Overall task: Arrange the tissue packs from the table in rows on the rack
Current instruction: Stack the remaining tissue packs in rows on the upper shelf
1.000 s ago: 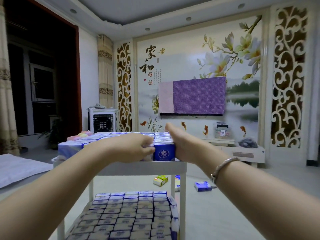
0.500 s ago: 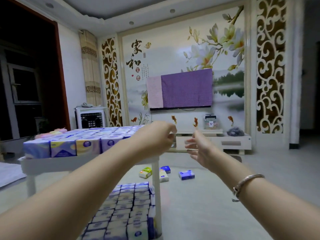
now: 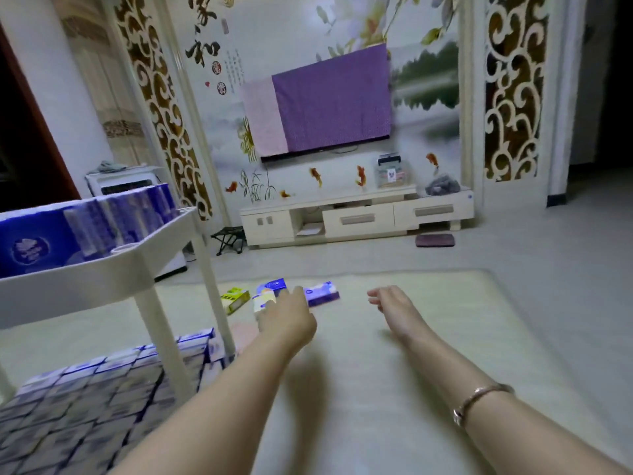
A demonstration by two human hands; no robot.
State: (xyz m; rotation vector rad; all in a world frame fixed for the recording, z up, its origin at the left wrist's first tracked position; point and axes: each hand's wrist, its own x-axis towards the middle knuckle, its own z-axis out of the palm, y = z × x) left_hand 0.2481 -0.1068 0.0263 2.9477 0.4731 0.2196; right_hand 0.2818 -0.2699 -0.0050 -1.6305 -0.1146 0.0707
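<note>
blue tissue pack (image 3: 322, 293), flat, long axis left-right

Both bare forearms stretch forward and downward from the near edge, running roughly side by side toward the far middle. The left hand (image 3: 287, 320) is seen from its back, palm down, its fingers reaching away and blurred, so how far they curl cannot be told. The right hand (image 3: 394, 303) lies well apart to its right, at about the same reach, with its fingers loosely bent, pointing left and holding nothing. A thin metal bracelet (image 3: 479, 401) circles the right wrist. Neither hand grips anything that shows.
</note>
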